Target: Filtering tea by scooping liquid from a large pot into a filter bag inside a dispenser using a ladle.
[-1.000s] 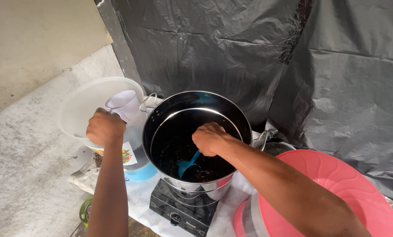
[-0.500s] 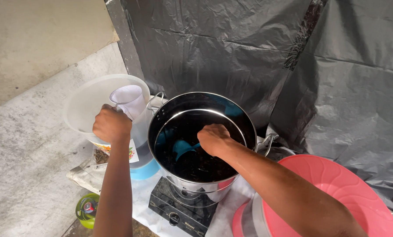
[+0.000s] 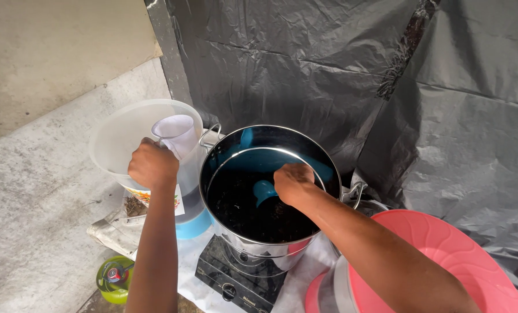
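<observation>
My right hand [image 3: 293, 181] reaches into a large steel pot [image 3: 270, 136] of dark liquid and grips a blue ladle [image 3: 263, 189] whose bowl sits at the surface. The pot stands on a black single-burner stove [image 3: 235, 281]. My left hand [image 3: 153, 164] holds a small translucent white cup [image 3: 175, 132] just left of the pot's rim, in front of a big translucent white tub [image 3: 120, 133].
A pink lid [image 3: 444, 255] covers a container at the lower right. Black plastic sheeting [image 3: 340, 75] hangs behind the pot. A green gas canister [image 3: 114, 278] sits on the concrete floor at the lower left, beside folded newspaper [image 3: 117, 232].
My right hand has swung the blue ladle round inside the pot, from the near side toward the middle. My left hand and the cup have stayed beside the pot's rim.
</observation>
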